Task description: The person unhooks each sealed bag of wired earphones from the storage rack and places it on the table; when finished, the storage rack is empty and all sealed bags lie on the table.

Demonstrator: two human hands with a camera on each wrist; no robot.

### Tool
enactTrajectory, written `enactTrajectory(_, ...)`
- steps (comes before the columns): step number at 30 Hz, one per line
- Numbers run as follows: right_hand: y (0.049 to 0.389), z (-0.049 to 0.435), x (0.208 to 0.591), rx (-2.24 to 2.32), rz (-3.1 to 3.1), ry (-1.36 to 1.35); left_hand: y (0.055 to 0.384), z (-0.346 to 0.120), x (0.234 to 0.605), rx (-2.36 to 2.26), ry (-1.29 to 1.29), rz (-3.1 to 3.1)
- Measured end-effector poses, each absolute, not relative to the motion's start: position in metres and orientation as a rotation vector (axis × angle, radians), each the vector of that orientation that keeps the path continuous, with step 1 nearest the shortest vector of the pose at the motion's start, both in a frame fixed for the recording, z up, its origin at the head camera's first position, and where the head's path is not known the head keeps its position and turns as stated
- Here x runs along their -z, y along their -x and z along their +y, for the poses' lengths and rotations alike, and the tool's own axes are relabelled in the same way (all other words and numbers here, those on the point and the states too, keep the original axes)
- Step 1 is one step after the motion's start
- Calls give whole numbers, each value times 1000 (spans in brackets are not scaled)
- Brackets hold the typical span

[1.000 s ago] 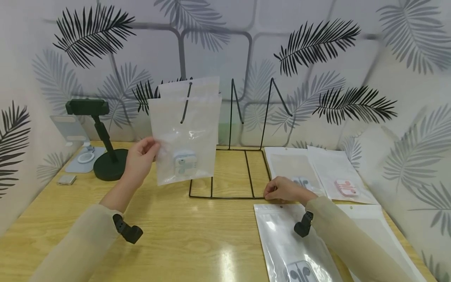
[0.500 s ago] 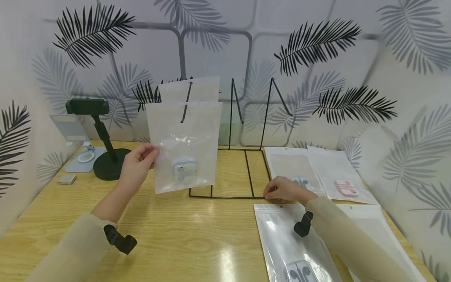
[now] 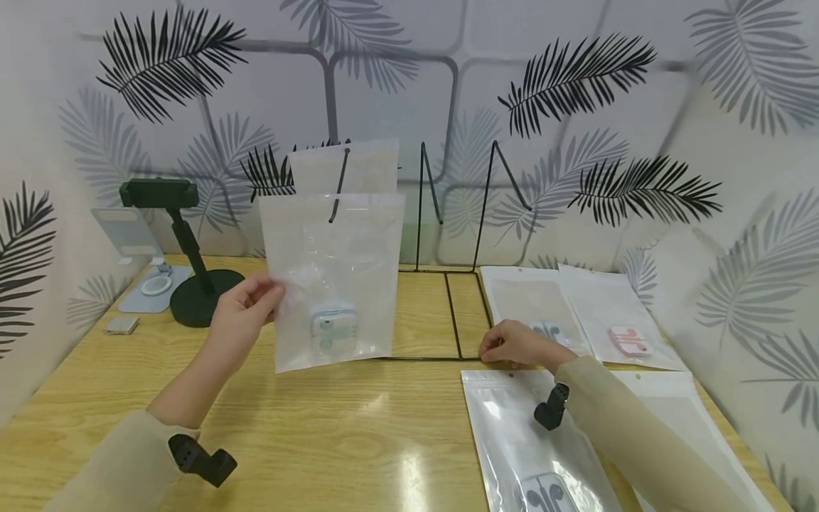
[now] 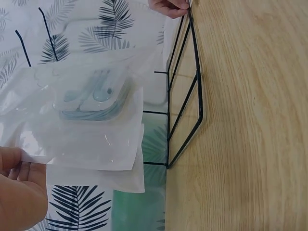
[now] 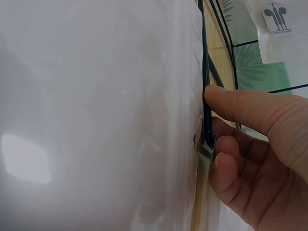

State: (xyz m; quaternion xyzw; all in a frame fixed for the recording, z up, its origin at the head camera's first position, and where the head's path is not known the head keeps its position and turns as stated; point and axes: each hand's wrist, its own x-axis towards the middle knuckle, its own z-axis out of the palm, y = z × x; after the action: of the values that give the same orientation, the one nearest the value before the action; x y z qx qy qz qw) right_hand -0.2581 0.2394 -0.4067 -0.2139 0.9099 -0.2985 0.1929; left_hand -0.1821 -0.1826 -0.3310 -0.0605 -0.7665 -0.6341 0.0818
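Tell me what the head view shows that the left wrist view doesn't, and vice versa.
Only the head view shows the dark phone stand, the light blue folding stand and the pink earphones. Only the left wrist view shows the left base corners of the black wire rack, hidden by the held earphone bag in the head view. Both show the left hand pinching that bag, another bag behind it, and the right hand at the rack.

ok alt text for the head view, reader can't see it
A person's left grip pinches a white bag of cased earphones at a hook of a black wire rack; the right grip holds the rack's front corner. More earphone bags lie on the table at right.
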Motion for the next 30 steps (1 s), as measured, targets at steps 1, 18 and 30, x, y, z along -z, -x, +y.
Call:
enactTrajectory(1, 258, 239, 407, 837, 2553, 602, 180, -183, 331, 1893, 180, -2292)
enactTrajectory(18, 256, 238, 404, 852, 2548, 603, 152, -185, 330, 1907, 148, -2321)
enactTrajectory(30, 256, 239, 404, 852, 2555, 607, 142, -181, 330, 2069, 132, -2242)
